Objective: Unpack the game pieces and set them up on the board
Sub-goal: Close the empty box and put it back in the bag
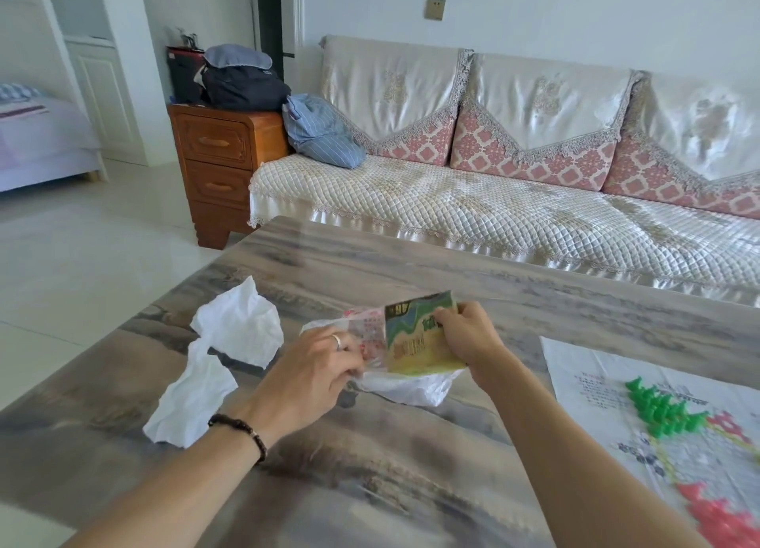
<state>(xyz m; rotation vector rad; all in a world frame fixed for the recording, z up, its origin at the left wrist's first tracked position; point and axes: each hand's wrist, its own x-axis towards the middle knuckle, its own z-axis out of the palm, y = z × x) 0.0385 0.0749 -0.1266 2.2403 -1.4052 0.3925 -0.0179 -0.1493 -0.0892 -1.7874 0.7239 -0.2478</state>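
Above the grey marbled table (pixel 370 259): thin clear plastic packet with green-yellow printed card (pixel 415 337), light, crinkly, probably slippery, left hand (pixel 316 366) pinching its mouth, right hand (pixel 469 333) gripping the card's edge, the firmer hold.

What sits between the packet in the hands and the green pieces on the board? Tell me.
In the head view, only the right forearm, bare table and blank board margin separate the packet from the green pieces.

Packet (pixel 419 337) is sitting mid-table (pixel 370 267) between both hands, crumpled paper (pixel 242 325) lying to its left, board sheet (pixel 608 383) with pegs (pixel 662 411) on it lying right, sofa (pixel 514 202) sitting behind.
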